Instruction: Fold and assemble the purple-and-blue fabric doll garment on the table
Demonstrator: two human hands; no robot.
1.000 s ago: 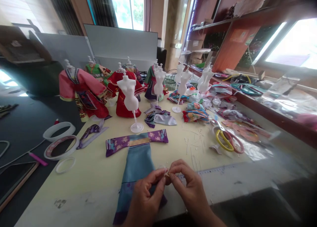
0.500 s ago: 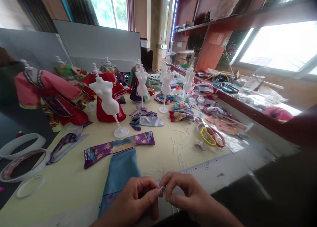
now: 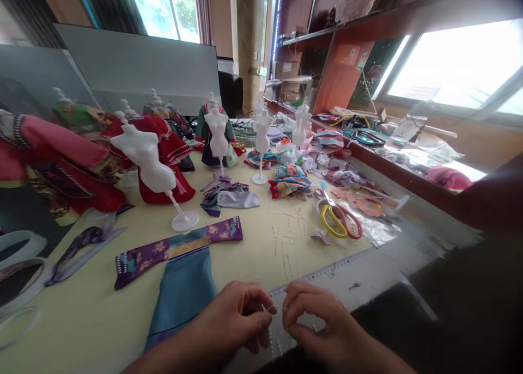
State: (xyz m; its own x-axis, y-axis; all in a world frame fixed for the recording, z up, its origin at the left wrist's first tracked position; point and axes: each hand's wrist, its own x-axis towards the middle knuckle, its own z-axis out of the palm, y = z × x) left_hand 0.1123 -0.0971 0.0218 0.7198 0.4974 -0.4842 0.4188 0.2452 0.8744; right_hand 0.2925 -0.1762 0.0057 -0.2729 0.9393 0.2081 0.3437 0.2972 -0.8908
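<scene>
Left hand [image 3: 232,317] pinches a bead strand [image 3: 270,330] — narrow grip; right hand [image 3: 322,325] curls at its 3 o'clock, grip unclear.

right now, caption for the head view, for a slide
Left hand pinches a bead strand near the right hand, above a ruler, beside a blue doll garment

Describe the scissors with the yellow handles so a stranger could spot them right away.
On the long pale-yellow table, find the blue-and-purple doll robe, then look right toward the windows. The yellow-handled scissors lie below the colorful fabric scraps, set apart by their bright yellow loops and a red loop overlapping them.
</scene>
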